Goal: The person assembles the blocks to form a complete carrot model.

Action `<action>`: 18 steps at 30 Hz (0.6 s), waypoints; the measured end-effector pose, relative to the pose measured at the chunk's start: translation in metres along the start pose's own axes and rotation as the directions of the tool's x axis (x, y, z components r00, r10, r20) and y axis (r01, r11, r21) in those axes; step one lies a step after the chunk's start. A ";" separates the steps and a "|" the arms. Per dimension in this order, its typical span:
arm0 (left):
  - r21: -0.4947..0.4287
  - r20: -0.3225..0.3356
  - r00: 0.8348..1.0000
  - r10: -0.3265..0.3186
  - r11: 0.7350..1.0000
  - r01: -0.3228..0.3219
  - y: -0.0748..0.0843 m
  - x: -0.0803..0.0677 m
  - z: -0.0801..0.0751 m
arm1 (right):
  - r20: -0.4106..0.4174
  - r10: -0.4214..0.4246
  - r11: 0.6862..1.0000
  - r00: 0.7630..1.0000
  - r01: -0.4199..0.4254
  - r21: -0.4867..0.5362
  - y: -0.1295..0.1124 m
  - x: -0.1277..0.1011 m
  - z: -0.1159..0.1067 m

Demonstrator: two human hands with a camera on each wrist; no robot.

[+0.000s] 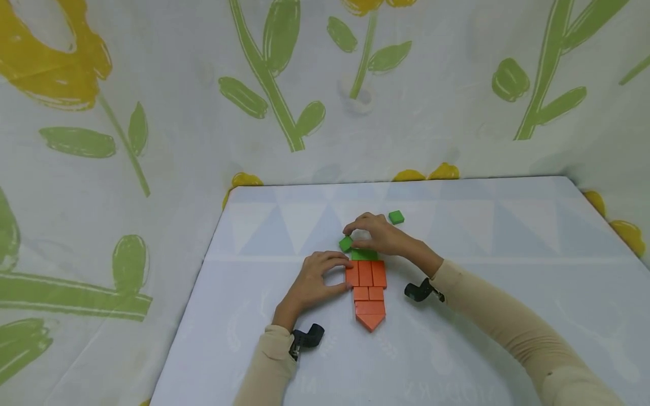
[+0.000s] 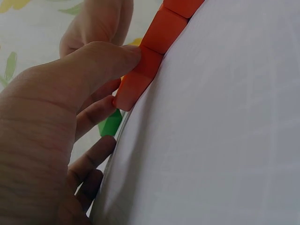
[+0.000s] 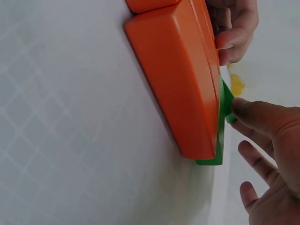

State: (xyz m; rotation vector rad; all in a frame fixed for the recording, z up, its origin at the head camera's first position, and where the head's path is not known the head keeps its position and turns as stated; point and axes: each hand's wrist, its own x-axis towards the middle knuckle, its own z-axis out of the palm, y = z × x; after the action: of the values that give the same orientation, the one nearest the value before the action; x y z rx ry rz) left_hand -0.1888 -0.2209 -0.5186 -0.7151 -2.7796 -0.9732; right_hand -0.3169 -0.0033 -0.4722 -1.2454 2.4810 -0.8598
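Orange wooden blocks point(image 1: 365, 274) lie flat and close together on the table, narrowing to a triangular block point(image 1: 370, 322) at the near end. A flat green block point(image 1: 364, 255) borders their far end. My left hand point(image 1: 315, 280) holds the leftmost orange block point(image 2: 140, 70) at its two ends between thumb and fingers. Over the far end, my right hand point(image 1: 380, 234) pinches a small green block point(image 1: 346, 243), tilted at the left corner of the flat one. In the right wrist view, the thumb touches that small green block point(image 3: 228, 101); the other fingers are spread.
Another small green block point(image 1: 396, 217) lies beyond my right wrist. The white table point(image 1: 457, 349) has a pale blue triangle pattern near its back edge. Behind it hangs a floral cloth point(image 1: 431, 124). A black wrist camera point(image 1: 307, 337) projects from the left wrist, another point(image 1: 418, 291) from the right.
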 end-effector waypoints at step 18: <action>0.000 -0.010 1.000 0.002 1.000 -0.002 0.002 0.001 0.000 | -0.130 0.046 0.999 0.990 -0.047 0.001 0.014 -0.020 -0.017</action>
State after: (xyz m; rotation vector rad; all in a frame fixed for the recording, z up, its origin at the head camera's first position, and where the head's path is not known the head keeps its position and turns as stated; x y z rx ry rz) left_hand -0.1888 -0.2187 -0.5172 -0.7104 -2.7698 -0.9736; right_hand -0.3213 0.0259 -0.4677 -1.1619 2.6012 -0.9553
